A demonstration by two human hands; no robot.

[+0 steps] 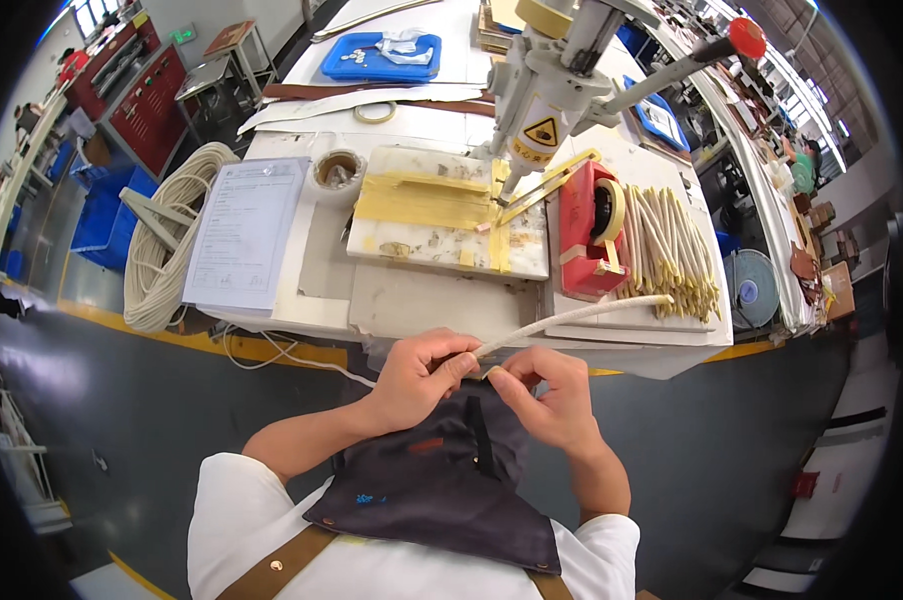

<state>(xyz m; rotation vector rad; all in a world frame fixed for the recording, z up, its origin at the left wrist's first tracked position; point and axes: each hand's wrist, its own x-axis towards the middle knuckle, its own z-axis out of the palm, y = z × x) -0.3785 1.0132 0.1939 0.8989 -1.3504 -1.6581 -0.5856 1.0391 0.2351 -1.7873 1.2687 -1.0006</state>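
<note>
In front of my apron, just off the table's near edge, my left hand (427, 372) pinches a cream-white cord (572, 316) between thumb and fingers. The cord's free length slants up to the right, over the edge of the table. My right hand (550, 392) is closed close beside the left, its thumb and forefinger pressed together; a small yellowish bit shows at their tips, too small to name. Right of centre stands a red tape dispenser (578, 240) with a roll of yellow tape (613, 212). Beside it lies a pile of cut cords (672, 245) with yellow ends.
A hand press (547, 115) with a red-knobbed lever (747, 38) rises over a white board (452, 255) patched with yellow tape. To the left are a printed sheet (247, 235) and a large cord coil (172, 240). A blue tray (382, 57) sits at the back.
</note>
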